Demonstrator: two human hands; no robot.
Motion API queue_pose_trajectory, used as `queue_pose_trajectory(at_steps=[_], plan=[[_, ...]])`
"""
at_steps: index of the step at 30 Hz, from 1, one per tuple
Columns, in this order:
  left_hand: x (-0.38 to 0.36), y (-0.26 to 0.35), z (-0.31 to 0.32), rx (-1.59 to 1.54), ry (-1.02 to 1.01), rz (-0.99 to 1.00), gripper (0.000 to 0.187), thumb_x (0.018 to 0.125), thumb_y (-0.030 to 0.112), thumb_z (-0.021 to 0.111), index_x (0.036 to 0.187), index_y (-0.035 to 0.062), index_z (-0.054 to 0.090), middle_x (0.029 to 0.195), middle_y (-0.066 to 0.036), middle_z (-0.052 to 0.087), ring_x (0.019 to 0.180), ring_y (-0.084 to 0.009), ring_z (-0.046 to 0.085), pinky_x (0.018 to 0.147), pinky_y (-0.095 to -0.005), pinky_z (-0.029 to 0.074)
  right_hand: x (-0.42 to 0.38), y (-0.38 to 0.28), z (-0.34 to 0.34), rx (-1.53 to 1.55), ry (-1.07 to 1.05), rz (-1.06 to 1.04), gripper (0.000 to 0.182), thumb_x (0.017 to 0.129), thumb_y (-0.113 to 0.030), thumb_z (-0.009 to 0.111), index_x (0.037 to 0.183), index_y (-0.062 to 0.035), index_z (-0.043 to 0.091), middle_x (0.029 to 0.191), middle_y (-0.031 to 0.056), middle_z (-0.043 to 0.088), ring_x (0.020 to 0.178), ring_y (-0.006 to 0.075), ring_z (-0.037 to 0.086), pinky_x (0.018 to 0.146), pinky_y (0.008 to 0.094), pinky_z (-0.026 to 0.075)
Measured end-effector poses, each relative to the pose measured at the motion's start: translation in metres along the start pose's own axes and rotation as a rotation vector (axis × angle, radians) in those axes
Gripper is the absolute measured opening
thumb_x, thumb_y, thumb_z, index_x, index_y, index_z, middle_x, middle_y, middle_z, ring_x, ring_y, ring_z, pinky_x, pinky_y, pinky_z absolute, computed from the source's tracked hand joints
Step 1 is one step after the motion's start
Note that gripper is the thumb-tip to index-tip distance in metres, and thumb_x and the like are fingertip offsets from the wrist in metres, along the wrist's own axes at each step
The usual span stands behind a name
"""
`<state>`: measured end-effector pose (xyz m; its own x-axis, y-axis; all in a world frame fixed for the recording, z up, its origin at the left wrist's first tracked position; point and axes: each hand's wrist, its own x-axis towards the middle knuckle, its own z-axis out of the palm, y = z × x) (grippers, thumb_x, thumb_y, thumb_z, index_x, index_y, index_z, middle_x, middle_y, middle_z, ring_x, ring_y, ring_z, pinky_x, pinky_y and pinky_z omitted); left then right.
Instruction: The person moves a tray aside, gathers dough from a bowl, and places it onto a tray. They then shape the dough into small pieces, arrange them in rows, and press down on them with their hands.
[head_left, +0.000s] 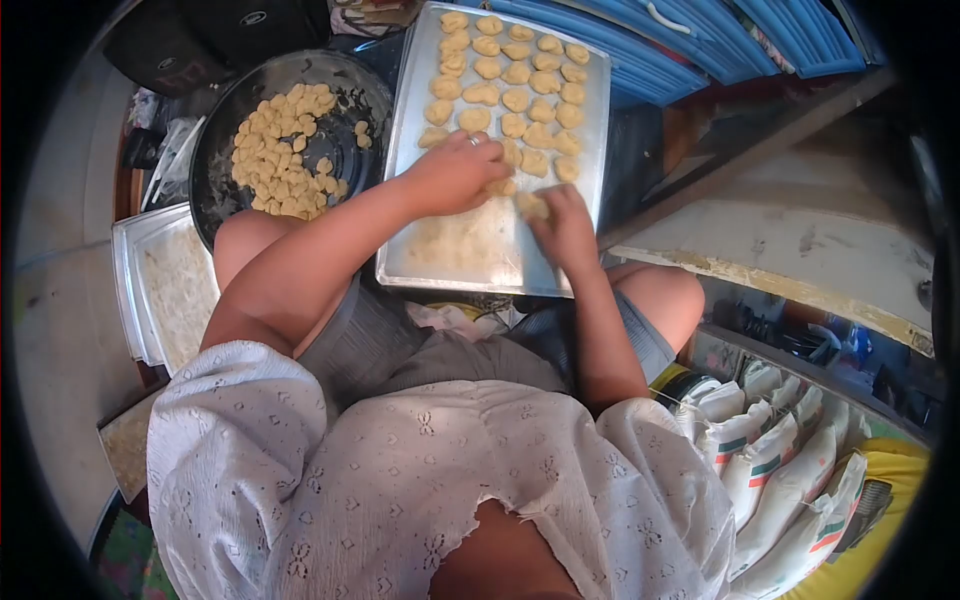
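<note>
A metal baking tray (430,262) lies across my lap, with rows of small shaped dough pieces (515,73) on its far part. My left hand (462,172), with a ring on one finger, is over the middle of the tray. Its curled fingers close on a dough piece (503,187) at the near end of a row. To its right, my right hand (566,228) pinches another dough piece (531,206) just above the tray. Part of each held piece is hidden by the fingers.
At left, a large dark round basin (215,130) holds a heap of small dough lumps (285,150). More trays (170,285) are stacked beside my left knee. Blue plastic racks (640,50) stand behind the tray. A wooden beam (750,155) slants at right, above several white packets (770,465).
</note>
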<state>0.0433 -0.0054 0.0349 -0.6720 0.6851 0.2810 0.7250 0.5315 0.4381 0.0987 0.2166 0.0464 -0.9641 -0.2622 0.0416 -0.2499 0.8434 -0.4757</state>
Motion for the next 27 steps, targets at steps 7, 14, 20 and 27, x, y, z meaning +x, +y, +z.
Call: queue_pose_trajectory(at_steps=[7, 14, 20, 27], plan=[[0.010, 0.007, 0.016, 0.026, -0.098, 0.033, 0.034, 0.071, 0.019, 0.068, 0.105, 0.0151, 0.063, 0.104, -0.005, 0.054, 0.106, -0.0236, 0.050, 0.093, -0.0384, 0.036, -0.005, 0.008, -0.007, 0.070, 0.054, 0.054, 0.040, 0.069, -0.009, 0.072, 0.105, -0.0021, 0.055, 0.101, 0.0175, 0.058, 0.094, 0.0358, 0.057, 0.079, 0.0394, 0.047], [0.017, 0.029, 0.039, 0.194, -0.135, 0.170, 0.051, 0.077, 0.022, 0.065, 0.126, 0.0145, 0.052, 0.126, -0.002, 0.052, 0.116, -0.0207, 0.047, 0.093, -0.0356, 0.034, -0.003, 0.018, -0.011, 0.114, 0.183, 0.286, 0.035, 0.071, -0.009, 0.069, 0.105, -0.0038, 0.058, 0.095, 0.0161, 0.061, 0.084, 0.0325, 0.060, 0.074, 0.0386, 0.048], [0.023, 0.030, 0.043, 0.180, -0.105, 0.098, 0.045, 0.079, 0.021, 0.062, 0.122, 0.0128, 0.056, 0.123, -0.003, 0.055, 0.116, -0.0200, 0.048, 0.093, -0.0350, 0.034, -0.011, 0.020, -0.011, 0.041, 0.193, 0.016, 0.021, 0.073, -0.007, 0.066, 0.094, -0.0037, 0.062, 0.096, 0.0142, 0.060, 0.083, 0.0331, 0.059, 0.073, 0.0378, 0.049], [0.023, 0.027, 0.054, 0.263, -0.114, 0.102, 0.043, 0.080, 0.024, 0.060, 0.121, 0.0120, 0.056, 0.123, -0.003, 0.055, 0.119, -0.0201, 0.047, 0.092, -0.0370, 0.034, -0.007, 0.034, 0.005, -0.006, 0.374, -0.013, 0.015, 0.074, -0.001, 0.062, 0.089, -0.0037, 0.064, 0.092, 0.0142, 0.062, 0.085, 0.0318, 0.060, 0.076, 0.0383, 0.049]])
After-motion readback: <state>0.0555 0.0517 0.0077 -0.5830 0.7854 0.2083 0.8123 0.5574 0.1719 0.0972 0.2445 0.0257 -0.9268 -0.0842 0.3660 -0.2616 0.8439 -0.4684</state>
